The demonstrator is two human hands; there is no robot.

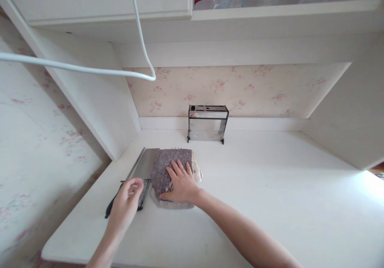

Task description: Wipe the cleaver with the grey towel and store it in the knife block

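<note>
Nearest the camera, a white cable is strung across the upper left. On the desk, a folded purple-grey cloth is pressed down by the right grip, its fingers spread, probably so that the layers are held flat. The left grip is loosely curled over a grey, black-edged panel beside the cloth; whether anything is pinched cannot be told. Behind, a black-framed holder is stood upright, seemingly out of the way.
</note>
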